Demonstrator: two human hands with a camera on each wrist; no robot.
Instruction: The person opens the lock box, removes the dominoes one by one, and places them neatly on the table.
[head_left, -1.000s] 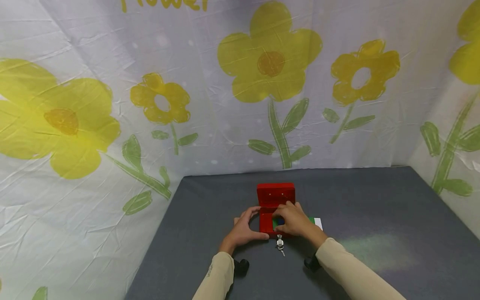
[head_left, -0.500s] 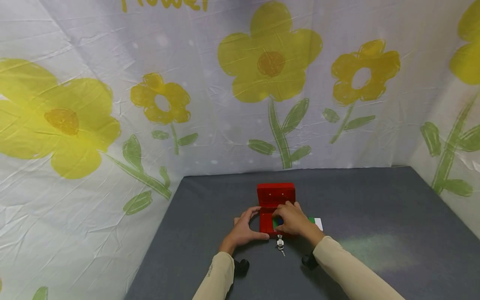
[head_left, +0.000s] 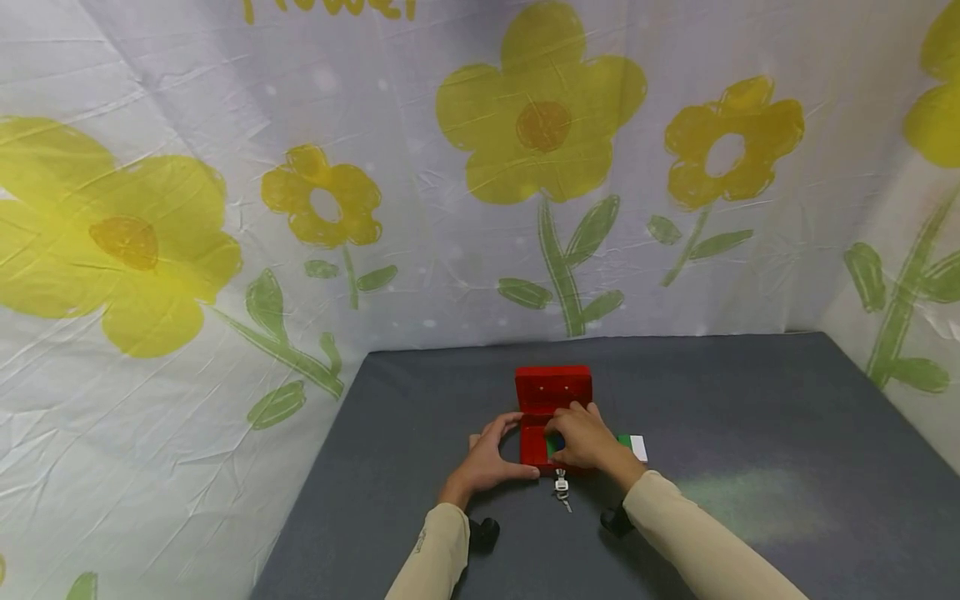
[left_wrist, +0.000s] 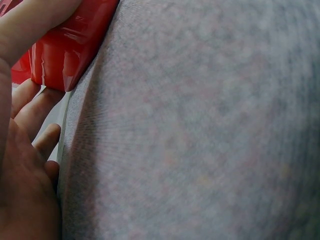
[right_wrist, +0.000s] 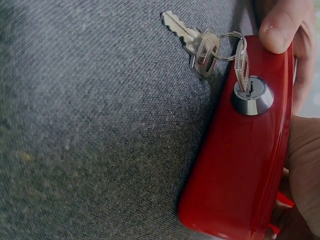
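A red metal cash box [head_left: 534,454] stands on the table with its lid [head_left: 553,387] raised. My left hand [head_left: 489,457] grips the box's left side, thumb at the front corner and fingers at the back. My right hand [head_left: 588,437] reaches into the right part of the box, its thumb and index finger bowed about a flat green and dark blue item [head_left: 555,445]. That item is mostly covered, and whether the fingertips pinch it is hidden. A key sits in the front lock [right_wrist: 252,95], and a second key [right_wrist: 181,30] hangs from its ring onto the table.
A green and white card-like piece [head_left: 637,448] lies just right of the box, partly behind the right hand. A tan thing [head_left: 473,441] shows behind the left hand. The dark grey tabletop [head_left: 712,400] meets a flower-printed cloth [head_left: 450,267] at the back.
My right forearm has shifted slightly left, while the right hand stays inside the box. The left hand, the box and the keys keep their places.
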